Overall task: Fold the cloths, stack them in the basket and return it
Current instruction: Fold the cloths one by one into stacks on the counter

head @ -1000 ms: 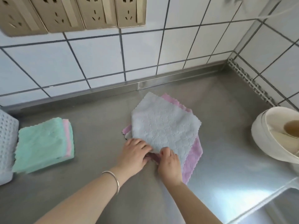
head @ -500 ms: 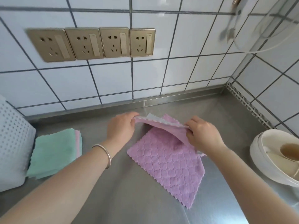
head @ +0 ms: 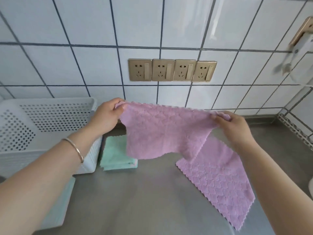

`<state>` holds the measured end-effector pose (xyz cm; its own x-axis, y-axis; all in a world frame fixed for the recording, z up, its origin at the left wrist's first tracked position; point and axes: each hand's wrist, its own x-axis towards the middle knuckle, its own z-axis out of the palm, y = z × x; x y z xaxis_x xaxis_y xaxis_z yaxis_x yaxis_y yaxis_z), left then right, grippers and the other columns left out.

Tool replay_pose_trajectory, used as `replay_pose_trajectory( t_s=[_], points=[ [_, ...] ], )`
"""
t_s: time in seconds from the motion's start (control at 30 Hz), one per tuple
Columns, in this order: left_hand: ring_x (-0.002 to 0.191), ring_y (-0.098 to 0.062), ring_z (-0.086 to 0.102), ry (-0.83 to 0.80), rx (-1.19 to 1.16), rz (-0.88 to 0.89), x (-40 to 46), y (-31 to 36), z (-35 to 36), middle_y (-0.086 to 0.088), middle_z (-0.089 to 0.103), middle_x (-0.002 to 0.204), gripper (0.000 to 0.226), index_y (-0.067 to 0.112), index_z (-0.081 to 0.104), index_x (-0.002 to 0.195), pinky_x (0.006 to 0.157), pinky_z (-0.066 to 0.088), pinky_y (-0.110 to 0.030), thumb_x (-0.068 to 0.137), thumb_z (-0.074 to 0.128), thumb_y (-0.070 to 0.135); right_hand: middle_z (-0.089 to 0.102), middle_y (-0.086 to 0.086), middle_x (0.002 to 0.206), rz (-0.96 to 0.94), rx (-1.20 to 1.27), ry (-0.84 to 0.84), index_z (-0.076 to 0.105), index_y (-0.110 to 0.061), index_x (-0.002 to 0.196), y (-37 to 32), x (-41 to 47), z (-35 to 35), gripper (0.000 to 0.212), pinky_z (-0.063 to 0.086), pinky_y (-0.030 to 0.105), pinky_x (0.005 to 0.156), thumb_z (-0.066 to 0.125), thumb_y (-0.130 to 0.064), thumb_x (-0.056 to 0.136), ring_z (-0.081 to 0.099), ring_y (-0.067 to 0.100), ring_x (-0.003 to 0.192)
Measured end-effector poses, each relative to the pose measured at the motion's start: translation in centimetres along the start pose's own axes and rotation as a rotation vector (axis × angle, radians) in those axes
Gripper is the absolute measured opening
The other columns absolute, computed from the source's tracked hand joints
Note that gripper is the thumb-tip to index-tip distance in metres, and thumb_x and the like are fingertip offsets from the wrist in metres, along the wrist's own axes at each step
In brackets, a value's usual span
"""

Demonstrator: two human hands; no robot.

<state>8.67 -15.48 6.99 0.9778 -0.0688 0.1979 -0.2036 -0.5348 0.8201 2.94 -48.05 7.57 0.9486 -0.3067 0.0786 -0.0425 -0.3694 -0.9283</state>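
Two hands (head: 108,116) (head: 232,128) at cloth (head: 162,133) corners.

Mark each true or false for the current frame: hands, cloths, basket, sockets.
1. Both hands, left hand and right hand, hold the lifted pink cloth by its top corners. True.
2. A second pink cloth lies flat on the steel counter. True.
3. The folded green cloths sit inside the white basket. False: they lie on the counter beside it.
4. The wall has two sockets. False: four in a row.
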Motion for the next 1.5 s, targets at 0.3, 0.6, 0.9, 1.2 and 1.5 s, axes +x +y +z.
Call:
replay_pose_trajectory(
  t_s=[0.3, 0.6, 0.9, 1.2, 1.5],
  points=[
    [0.080, -0.012, 0.048, -0.375, 0.007, -0.279, -16.7, -9.5, -6.8, -0.007, 0.061, 0.083, 0.071, 0.025, 0.061, 0.094, 0.072, 0.033, -0.029, 0.058, 0.046, 0.085, 0.046, -0.010, 0.059, 0.167, 0.002, -0.514, 0.052, -0.013, 0.062, 6.2, -10.6, 4.6, 0.035, 0.038, 0.027, 0.068, 0.061, -0.034, 0.087, 0.043, 0.008, 0.061],
    [0.059, 0.002, 0.033, -0.780, 0.022, -0.575, -28.8, -18.2, -2.0, 0.020, 0.043, 0.059, 0.033, 0.033, 0.045, 0.062, 0.061, 0.027, -0.020, 0.095, 0.046, 0.028, 0.065, -0.006, 0.066, 0.660, -0.177, -0.777, 0.076, -0.020, 0.072, 16.4, -20.1, 7.1, 0.017, 0.041, 0.022, 0.067, 0.062, -0.029, 0.068, 0.054, 0.009, 0.067],
    [0.066, -0.010, 0.044, -0.649, -0.120, -0.725, -26.8, -19.7, -0.4, 0.006, 0.054, 0.068, 0.025, 0.018, 0.058, 0.074, 0.062, 0.036, -0.024, 0.096, 0.047, 0.021, 0.071, 0.011, 0.093, 0.719, -0.254, -0.737, 0.070, -0.011, 0.095, 17.5, -17.8, 8.6, 0.016, 0.052, 0.021, 0.068, 0.054, -0.009, 0.092, 0.065, 0.018, 0.082],
    [0.076, -0.025, 0.049, -0.452, 0.323, -0.548, -20.8, -21.2, 2.6, -0.006, 0.052, 0.073, 0.034, 0.017, 0.037, 0.065, 0.064, 0.028, -0.031, 0.098, 0.039, 0.022, 0.056, 0.003, 0.070, 0.458, -0.529, -0.490, 0.059, -0.015, 0.078, 18.4, -14.1, 12.5, 0.017, 0.034, 0.024, 0.055, 0.053, -0.023, 0.092, 0.050, 0.020, 0.070],
    [0.093, -0.033, 0.057, -0.496, 0.431, -0.627, -19.2, -22.9, 3.6, -0.019, 0.064, 0.099, 0.032, 0.013, 0.044, 0.072, 0.069, 0.035, -0.031, 0.099, 0.035, 0.027, 0.067, 0.015, 0.090, 0.447, -0.591, -0.365, 0.066, -0.007, 0.097, 19.5, -13.7, 13.5, 0.028, 0.036, 0.028, 0.067, 0.053, -0.031, 0.092, 0.051, 0.023, 0.079]
  ],
)
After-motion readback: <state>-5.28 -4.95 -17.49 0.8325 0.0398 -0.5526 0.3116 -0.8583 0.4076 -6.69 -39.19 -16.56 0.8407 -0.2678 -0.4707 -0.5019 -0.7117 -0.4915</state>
